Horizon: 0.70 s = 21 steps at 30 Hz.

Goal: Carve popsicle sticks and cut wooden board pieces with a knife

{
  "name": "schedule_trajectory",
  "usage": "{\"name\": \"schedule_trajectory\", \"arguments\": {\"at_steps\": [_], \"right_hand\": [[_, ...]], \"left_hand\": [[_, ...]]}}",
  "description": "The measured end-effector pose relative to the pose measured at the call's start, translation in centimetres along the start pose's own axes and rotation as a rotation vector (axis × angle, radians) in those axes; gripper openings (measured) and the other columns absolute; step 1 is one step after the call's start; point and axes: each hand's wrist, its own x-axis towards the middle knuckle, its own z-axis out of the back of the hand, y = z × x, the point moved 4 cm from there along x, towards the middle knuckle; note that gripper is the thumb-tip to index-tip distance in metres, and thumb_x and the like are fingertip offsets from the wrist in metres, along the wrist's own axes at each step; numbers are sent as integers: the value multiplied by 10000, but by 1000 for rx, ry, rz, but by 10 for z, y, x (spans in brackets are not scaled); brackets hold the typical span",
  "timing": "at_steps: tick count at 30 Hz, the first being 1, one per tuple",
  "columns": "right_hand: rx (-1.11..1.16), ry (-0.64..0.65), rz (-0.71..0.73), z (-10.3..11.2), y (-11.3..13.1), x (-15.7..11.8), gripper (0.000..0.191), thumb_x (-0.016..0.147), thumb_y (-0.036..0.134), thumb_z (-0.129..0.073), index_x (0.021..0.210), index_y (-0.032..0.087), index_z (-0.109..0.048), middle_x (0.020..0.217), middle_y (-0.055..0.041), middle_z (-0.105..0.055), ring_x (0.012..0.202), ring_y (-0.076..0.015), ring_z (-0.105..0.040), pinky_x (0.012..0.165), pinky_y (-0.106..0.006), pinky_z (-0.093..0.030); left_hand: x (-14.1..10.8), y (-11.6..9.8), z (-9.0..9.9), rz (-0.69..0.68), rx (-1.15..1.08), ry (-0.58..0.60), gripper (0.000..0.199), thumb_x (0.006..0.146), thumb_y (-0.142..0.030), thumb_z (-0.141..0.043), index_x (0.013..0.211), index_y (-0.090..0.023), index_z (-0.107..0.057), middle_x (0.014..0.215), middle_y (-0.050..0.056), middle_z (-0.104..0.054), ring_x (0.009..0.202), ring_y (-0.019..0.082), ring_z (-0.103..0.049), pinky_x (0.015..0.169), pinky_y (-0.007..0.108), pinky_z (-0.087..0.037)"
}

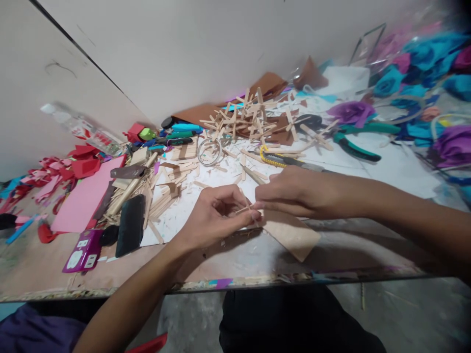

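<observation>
Both hands meet at mid-tabletop, near the front edge. Left hand has fingers curled in, thumb and forefinger pinching a thin wooden stick piece. Right hand comes in from the right, fingertips pressed together on the same stick piece, touching the left hand's fingertips. The stick piece sits just above a tan card sheet that lies flat on the tabletop under the hands, one corner pointing toward the front edge. Can't tell if the stick touches the card.

Around it: yellow-handled utility knife just behind the right hand. Green-handled pliers further back right. Pile of glued stick crosses at the back center, on brown paper scraps. Wire ring in front of that pile. Loose flat sticks left of the left hand, next to a black oblong object. Purple device near the front left edge, pink sheet behind it, red paper scraps further left. Purple and blue paper flowers along the right, blurred.
</observation>
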Motion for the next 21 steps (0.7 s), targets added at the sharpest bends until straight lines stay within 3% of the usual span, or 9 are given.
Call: {"name": "schedule_trajectory", "arguments": {"at_steps": [7, 12, 17, 21], "right_hand": [[18, 26, 32, 12, 3, -3, 346, 1142, 356, -441, 844, 199, -522, 668, 55, -399, 577, -85, -369, 573, -241, -278], [-48, 26, 17, 4, 2, -3, 331, 1137, 342, -435, 847, 205, -516, 643, 59, -397, 560, -96, -351, 564, -255, -247], [-19, 33, -26, -2, 6, 3, 325, 1135, 344, -410, 883, 197, -553, 660, 46, -460, 562, -98, -403, 566, -247, -254], [7, 33, -30, 2, 7, 4, 338, 1134, 360, -424, 864, 203, -554, 664, 47, -442, 564, -93, -404, 565, -244, -272]], "left_hand": [[-1, -4, -3, -19, 34, 47, 209, 897, -271, -844, 830, -149, -689, 801, 66, -806, 589, 96, -692, 519, 165, -515], [2, -1, -7, -40, 26, -1, 239, 869, -285, -860, 807, -155, -670, 745, 29, -738, 610, 93, -660, 539, 172, -508], [0, -2, -6, -106, -102, -21, 279, 852, -268, -877, 836, -178, -614, 734, -14, -690, 644, 85, -671, 594, 168, -535], [-2, 0, -5, -30, -145, 33, 282, 884, -295, -856, 859, -192, -595, 786, 12, -745, 752, 150, -777, 664, 215, -604]]}}
